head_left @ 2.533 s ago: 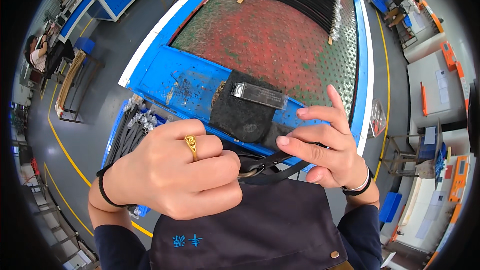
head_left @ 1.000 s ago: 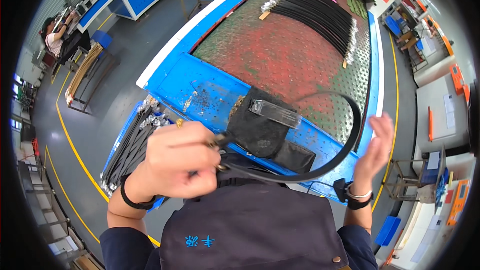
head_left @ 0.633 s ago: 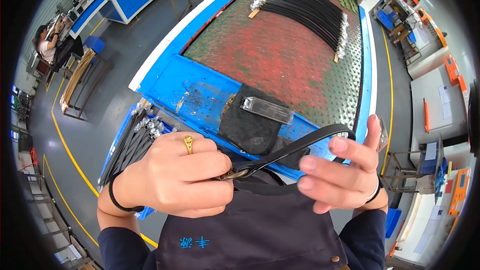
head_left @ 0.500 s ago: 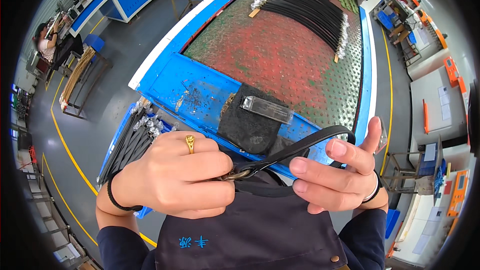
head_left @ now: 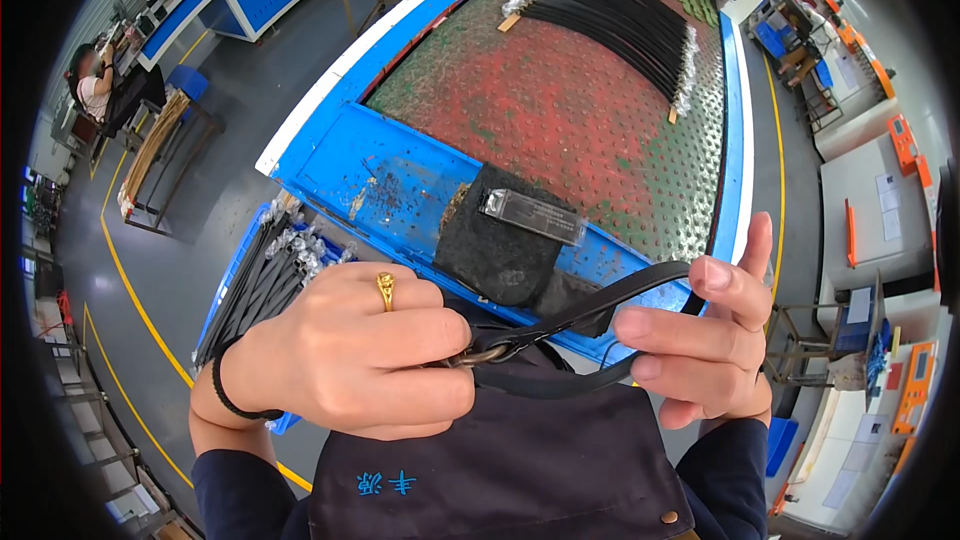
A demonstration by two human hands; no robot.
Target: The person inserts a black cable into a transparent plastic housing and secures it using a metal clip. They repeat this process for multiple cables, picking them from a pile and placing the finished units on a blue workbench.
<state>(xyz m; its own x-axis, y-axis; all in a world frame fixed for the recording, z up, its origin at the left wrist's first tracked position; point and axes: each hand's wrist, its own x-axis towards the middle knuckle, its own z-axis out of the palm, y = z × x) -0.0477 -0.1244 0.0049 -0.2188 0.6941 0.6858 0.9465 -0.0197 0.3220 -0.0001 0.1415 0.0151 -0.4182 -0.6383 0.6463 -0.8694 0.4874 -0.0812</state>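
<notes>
We have the black strap (head_left: 600, 312) in both hands, just in front of the black pad (head_left: 505, 250) on the blue bench edge (head_left: 385, 175); our left hand (head_left: 350, 350) is closed tight around the metal buckle (head_left: 485, 353), while our right hand (head_left: 700, 330) pinches the strap's free end between thumb and fingers; we judge the end not yet threaded through, so that remains; finished straps (head_left: 610, 15) lie far beyond the pad.

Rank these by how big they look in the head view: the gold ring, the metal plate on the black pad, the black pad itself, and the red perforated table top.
1. red perforated table top
2. black pad
3. metal plate
4. gold ring, smallest even though it is nearest the camera, on the left hand.
</notes>
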